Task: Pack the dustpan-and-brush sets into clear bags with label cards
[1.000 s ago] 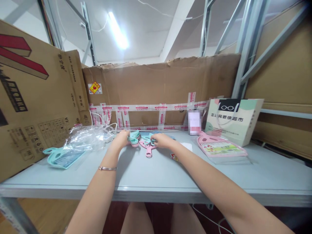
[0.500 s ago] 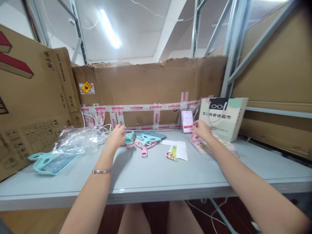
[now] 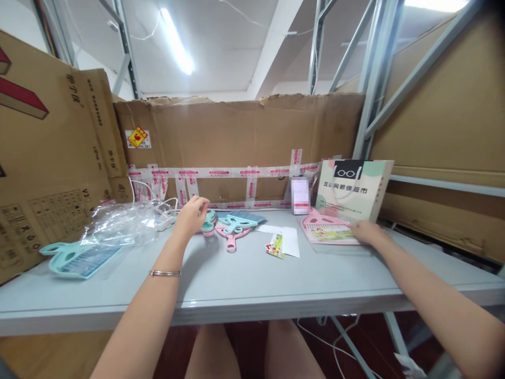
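Note:
My left hand (image 3: 192, 213) hovers with loosely curled fingers over a small heap of teal and pink plastic dustpan-and-brush sets (image 3: 231, 226) at the back middle of the grey table (image 3: 244, 279); nothing shows in it. My right hand (image 3: 365, 231) lies at the right, its fingers on the near right edge of a packaged pink dustpan set (image 3: 329, 230) in a clear bag. Whether those fingers grip the pack or just rest on it is not clear.
A teal dustpan set (image 3: 77, 256) lies at the left beside crumpled clear plastic bags (image 3: 118, 223). Paper cards (image 3: 282, 243) lie mid-table. A paper bag with a glasses print (image 3: 353, 189) stands behind the pink pack. Cardboard walls (image 3: 244, 147) and metal racking enclose the table.
My right hand left the central heap and moved right, past the back of the pink pack to its near right edge. My left hand lifted slightly off the heap.

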Demonstrator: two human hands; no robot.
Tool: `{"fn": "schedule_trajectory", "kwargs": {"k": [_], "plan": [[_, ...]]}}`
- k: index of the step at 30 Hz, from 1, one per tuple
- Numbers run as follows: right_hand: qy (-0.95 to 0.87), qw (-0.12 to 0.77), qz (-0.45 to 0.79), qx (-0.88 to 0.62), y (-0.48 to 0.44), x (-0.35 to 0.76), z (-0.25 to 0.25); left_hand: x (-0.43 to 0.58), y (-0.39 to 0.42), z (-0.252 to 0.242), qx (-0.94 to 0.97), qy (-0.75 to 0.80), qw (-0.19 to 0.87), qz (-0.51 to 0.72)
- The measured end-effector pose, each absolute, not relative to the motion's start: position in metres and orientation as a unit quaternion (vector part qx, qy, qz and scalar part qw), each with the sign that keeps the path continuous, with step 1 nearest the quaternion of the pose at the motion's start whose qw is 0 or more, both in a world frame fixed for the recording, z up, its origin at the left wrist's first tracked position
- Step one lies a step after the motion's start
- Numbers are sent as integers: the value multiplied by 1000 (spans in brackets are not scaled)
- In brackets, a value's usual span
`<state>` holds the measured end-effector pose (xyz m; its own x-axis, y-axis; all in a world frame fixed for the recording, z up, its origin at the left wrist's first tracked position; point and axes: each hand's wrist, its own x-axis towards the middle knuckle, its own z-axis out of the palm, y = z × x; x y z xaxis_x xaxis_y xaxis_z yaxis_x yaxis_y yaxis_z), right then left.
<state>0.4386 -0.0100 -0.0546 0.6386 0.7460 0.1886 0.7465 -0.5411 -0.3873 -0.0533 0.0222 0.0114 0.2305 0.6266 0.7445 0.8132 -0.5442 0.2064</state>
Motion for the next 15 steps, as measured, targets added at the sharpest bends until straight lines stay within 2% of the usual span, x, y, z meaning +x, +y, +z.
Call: {"fn": "schedule_trajectory", "kwargs": {"k": [5, 9, 11, 15], "plan": [[-421, 265, -57, -866, -15, 420, -30, -50, 21, 12, -781, -433, 93, -441], [-495, 336, -38, -801, -2, 366, 7, -34, 17, 13, -765, -418, 30, -489], [-523, 376, -6, -765, 10, 322, 23, -24, 14, 13, -741, -423, -64, -517], [-624, 420, 85, -653, 35, 228, 30, -12, 9, 14, -639, -429, -333, -546]]}}
